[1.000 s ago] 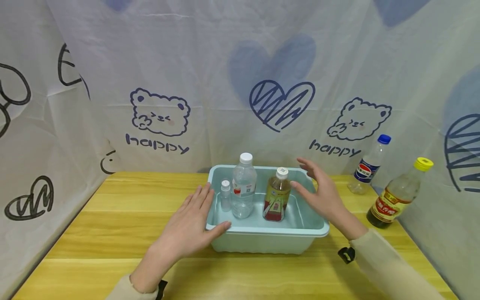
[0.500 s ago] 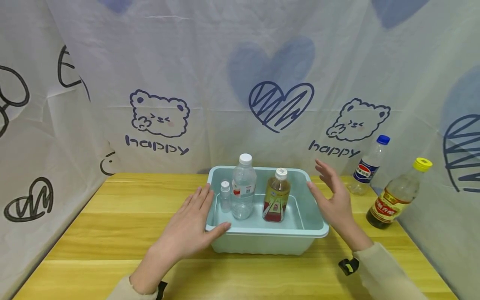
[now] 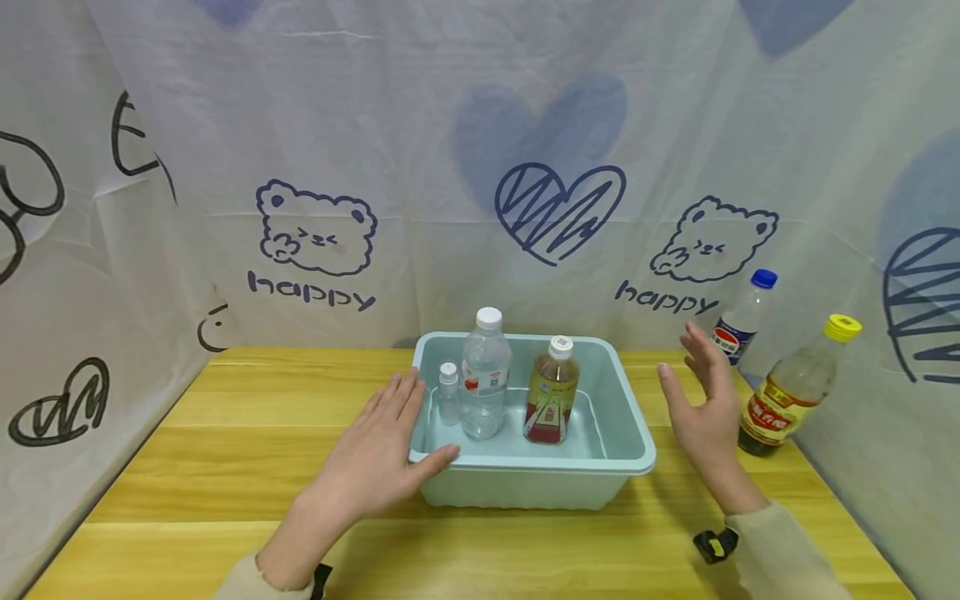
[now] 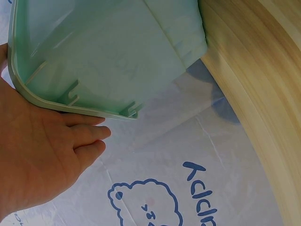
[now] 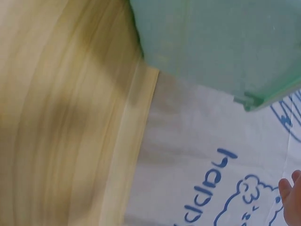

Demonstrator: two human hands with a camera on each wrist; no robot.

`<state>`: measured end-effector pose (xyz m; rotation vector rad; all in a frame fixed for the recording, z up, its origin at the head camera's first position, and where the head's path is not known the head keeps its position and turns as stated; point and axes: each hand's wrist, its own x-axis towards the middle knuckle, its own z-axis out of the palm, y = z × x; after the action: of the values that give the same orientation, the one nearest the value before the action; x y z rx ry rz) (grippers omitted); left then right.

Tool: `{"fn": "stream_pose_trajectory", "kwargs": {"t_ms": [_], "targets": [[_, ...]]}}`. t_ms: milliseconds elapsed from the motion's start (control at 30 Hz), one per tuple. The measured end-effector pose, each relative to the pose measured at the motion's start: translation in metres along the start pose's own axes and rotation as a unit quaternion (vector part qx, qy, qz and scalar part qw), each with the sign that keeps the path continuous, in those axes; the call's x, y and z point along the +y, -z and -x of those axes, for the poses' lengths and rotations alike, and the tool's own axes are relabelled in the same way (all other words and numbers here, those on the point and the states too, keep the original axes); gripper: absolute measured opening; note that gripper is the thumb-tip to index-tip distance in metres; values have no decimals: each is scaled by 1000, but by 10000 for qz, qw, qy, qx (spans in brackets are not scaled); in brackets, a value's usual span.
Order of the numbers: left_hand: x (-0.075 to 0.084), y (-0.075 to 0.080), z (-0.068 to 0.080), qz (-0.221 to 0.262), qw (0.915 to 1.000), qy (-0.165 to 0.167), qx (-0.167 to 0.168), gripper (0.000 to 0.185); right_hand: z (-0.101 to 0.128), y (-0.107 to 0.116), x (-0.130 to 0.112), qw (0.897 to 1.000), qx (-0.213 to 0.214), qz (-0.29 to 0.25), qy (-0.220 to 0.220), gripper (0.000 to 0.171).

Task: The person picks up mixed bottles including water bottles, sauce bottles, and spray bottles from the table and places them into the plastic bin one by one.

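Note:
A light green plastic tub point(image 3: 626, 454) stands on the wooden table point(image 3: 225, 450). Inside it are a clear water bottle point(image 3: 485, 375), a tea bottle with amber liquid point(image 3: 552, 392) and a small clear bottle point(image 3: 448, 393). My left hand point(image 3: 375, 454) lies flat against the tub's left front corner, thumb on the rim; the left wrist view shows the palm point(image 4: 37, 160) under the tub rim point(image 4: 70, 106). My right hand point(image 3: 701, 408) hovers open to the right of the tub, touching nothing. The right wrist view shows only fingertips point(image 5: 290, 193) and the tub wall point(image 5: 221, 42).
A blue-capped cola bottle point(image 3: 742, 321) and a yellow-capped bottle of dark sauce point(image 3: 795, 387) stand at the table's right rear. A printed white cloth point(image 3: 480, 167) walls in the table at the back and both sides.
My right hand has drawn away from over the tub near the tea bottle, moving right to hover outside the tub. The left hand has stayed put.

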<state>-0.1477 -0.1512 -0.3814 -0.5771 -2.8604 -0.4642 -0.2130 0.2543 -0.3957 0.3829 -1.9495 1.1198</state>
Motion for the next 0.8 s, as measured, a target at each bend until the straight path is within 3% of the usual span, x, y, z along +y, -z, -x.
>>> {"fn": "stream_pose_trajectory", "kwargs": {"t_ms": [200,400,800], "targets": [[-1,0,0,-48,10000,-34,22,104,3,15,13,9987,451,95,-235,67],[-1,-1,1,-57,10000,-37,28,105,8,30,25,9948,722,566,-437,68],[-1,0,0,-46,10000,-36,25,104,7,60,47,9863,1477,659,-319,64]]}}
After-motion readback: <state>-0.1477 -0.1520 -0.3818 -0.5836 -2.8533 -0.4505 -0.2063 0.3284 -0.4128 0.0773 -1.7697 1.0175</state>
